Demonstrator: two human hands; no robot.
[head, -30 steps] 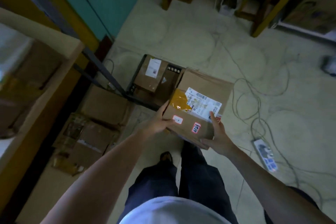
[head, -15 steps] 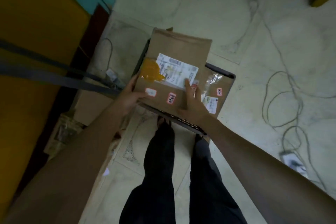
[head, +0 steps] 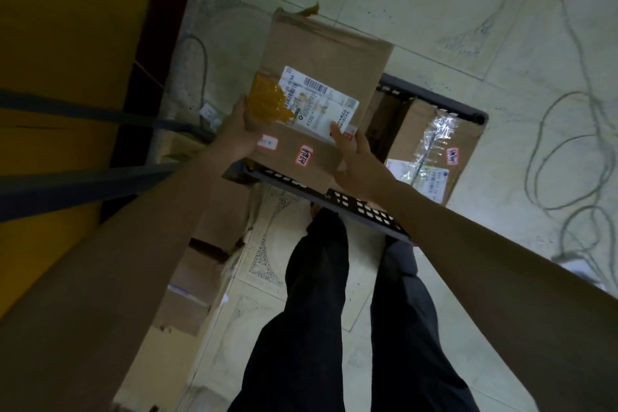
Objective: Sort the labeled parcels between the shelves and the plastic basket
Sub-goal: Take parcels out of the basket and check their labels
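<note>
I hold a brown cardboard parcel [head: 321,84] with a white barcode label, a patch of yellow tape and small red-edged stickers. My left hand [head: 239,134] grips its left side; my right hand [head: 354,157] grips its near right corner, thumb on the label. The parcel hangs over the left part of a dark plastic basket [head: 364,211] on the floor. Another labeled parcel [head: 431,150] with clear tape lies inside the basket on the right.
A grey metal shelf frame [head: 100,174] and yellow panels stand at the left. Cardboard boxes [head: 214,234] are stacked on the floor below it. Loose cables [head: 575,130] trail over the tiled floor at the right. My legs stand just before the basket.
I have stepped up to the basket and carried the parcel forward over it. The view now points straight down, and both hands keep their hold.
</note>
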